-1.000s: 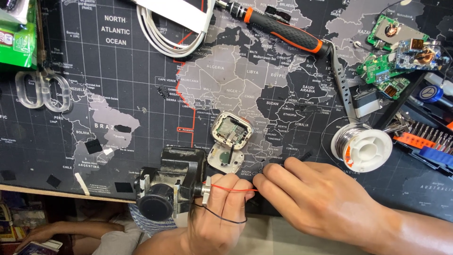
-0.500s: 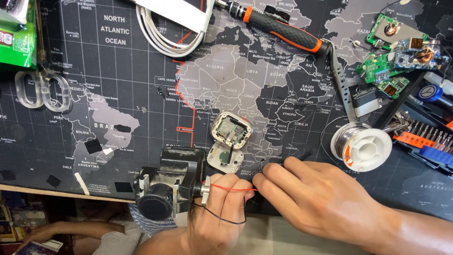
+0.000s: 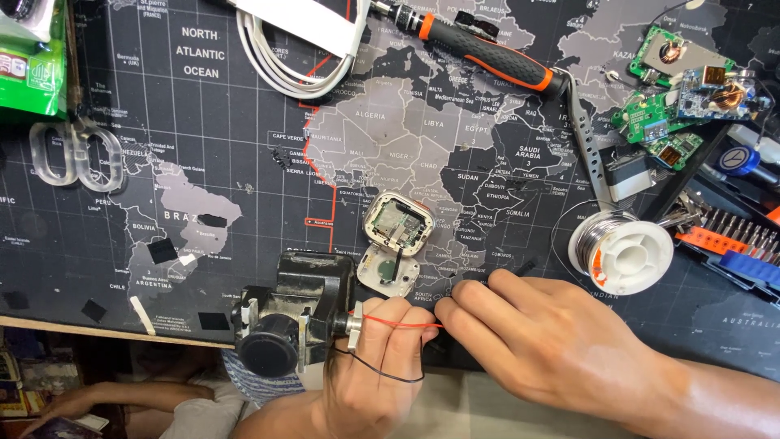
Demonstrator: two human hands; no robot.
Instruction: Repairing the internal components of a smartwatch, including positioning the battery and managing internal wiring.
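My left hand (image 3: 370,370) sits at the desk's near edge and pinches a thin red wire (image 3: 398,323) beside a small black bench vise (image 3: 296,321). A thin black wire (image 3: 382,375) loops across that hand. My right hand (image 3: 552,341) reaches in from the right and pinches the red wire's other end, fingertips almost touching the left hand's. Just beyond both hands lies an opened small white device (image 3: 396,240) with its circuit board showing.
A dark world-map mat (image 3: 244,171) covers the desk. On it lie a solder spool (image 3: 626,248), an orange-and-black screwdriver (image 3: 487,53), green circuit boards (image 3: 682,81), a bit set (image 3: 731,240), a white cable (image 3: 284,57) and clear-handled scissors (image 3: 77,154).
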